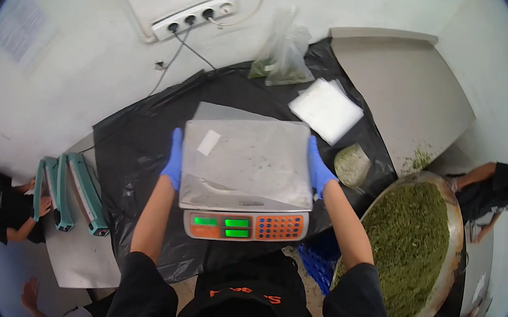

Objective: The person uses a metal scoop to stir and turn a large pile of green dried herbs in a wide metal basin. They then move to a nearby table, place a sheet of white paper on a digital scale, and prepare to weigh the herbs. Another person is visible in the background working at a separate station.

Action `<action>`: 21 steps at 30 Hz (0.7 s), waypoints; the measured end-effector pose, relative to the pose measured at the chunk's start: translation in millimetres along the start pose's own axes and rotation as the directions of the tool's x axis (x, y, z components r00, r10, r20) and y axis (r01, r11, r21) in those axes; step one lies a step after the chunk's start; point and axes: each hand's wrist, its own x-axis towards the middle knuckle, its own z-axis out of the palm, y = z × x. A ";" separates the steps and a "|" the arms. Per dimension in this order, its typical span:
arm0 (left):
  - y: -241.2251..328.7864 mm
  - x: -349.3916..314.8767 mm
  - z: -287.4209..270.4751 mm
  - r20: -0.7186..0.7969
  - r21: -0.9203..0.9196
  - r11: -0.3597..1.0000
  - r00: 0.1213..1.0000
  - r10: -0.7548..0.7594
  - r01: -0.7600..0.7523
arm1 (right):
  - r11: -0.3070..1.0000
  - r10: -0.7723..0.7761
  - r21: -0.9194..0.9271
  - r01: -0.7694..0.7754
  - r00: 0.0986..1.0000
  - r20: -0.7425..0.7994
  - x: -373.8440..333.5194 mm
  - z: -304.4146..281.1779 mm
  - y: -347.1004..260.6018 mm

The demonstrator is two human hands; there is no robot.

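A digital weighing scale (247, 164) with a flat metal platform and an orange keypad panel with lit green displays is in front of me on the black-covered table. My blue-gloved left hand (174, 160) presses along the platform's left side. On the opposite side, my gloved right hand (319, 170) holds the right edge, its fingers partly hidden. A clear plastic sheet and a small white label (208, 143) lie on the platform. Just right of my right hand sits a pale scoop or bowl (352, 165) with green residue.
White sheets (326, 110) and clear bags with green bits (284, 61) lie at the back. A large pan of chopped green herbs (408, 247) stands right, by another person's arm (477, 176). Teal bag sealers (78, 194) and a co-worker are left. A power strip (194, 17) hangs on the wall.
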 end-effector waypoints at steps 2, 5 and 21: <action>-7.6 12.1 -0.9 0.010 0.027 0.999 0.999 0.030 -0.031 | 0.999 -0.038 0.029 0.037 0.999 0.004 -6.1 -2.8 -1.7; -9.0 15.5 15.6 -0.017 0.081 0.997 1.000 0.004 -0.002 | 0.991 0.059 0.129 -0.047 0.994 -0.093 2.4 -19.1 6.2; -26.9 32.9 -23.6 -0.200 0.252 0.966 0.980 -0.001 0.052 | 0.996 0.068 0.072 -0.054 0.974 -0.218 14.4 -20.3 22.4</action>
